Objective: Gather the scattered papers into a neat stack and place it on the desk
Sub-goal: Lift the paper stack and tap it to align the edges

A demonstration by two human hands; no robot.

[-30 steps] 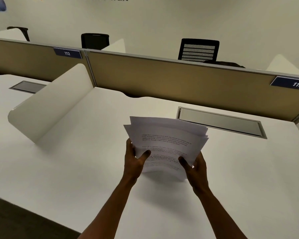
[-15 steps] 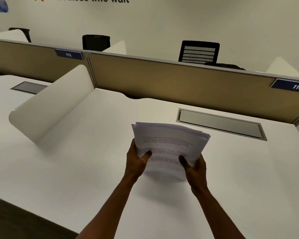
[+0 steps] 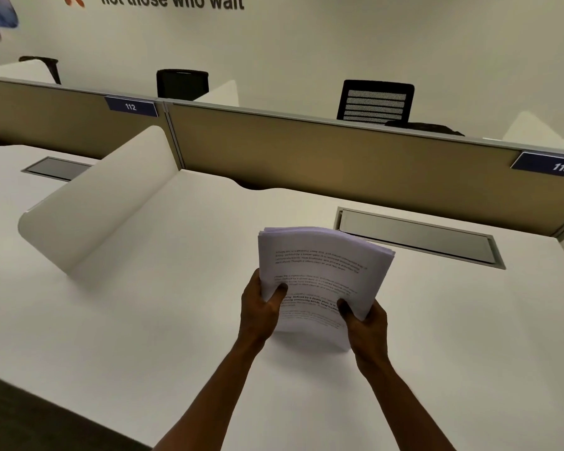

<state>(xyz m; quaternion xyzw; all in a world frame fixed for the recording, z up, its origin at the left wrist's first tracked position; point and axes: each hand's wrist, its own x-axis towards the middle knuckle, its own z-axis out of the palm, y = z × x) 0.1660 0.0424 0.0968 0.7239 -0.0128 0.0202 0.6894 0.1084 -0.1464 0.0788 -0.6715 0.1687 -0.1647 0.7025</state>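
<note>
A stack of white printed papers [image 3: 319,265] stands on its lower edge on the white desk [image 3: 144,320], leaning away from me and curved. My left hand [image 3: 258,307] grips its left side, thumb on the front sheet. My right hand [image 3: 365,323] grips the lower right side, thumb also on the front. The sheets' top edges lie nearly flush, with a slight fan at the upper right corner. No loose papers show elsewhere on the desk.
A grey cable hatch [image 3: 417,239] is set into the desk behind the papers. A white curved divider [image 3: 98,203] stands to the left. A tan partition [image 3: 323,157] with labels 112 and 113 runs along the back, black chairs beyond it.
The sheets, fanned out and skewed a second ago, have been squared together into a tighter stack. Both hands kept their grip at the sides.
</note>
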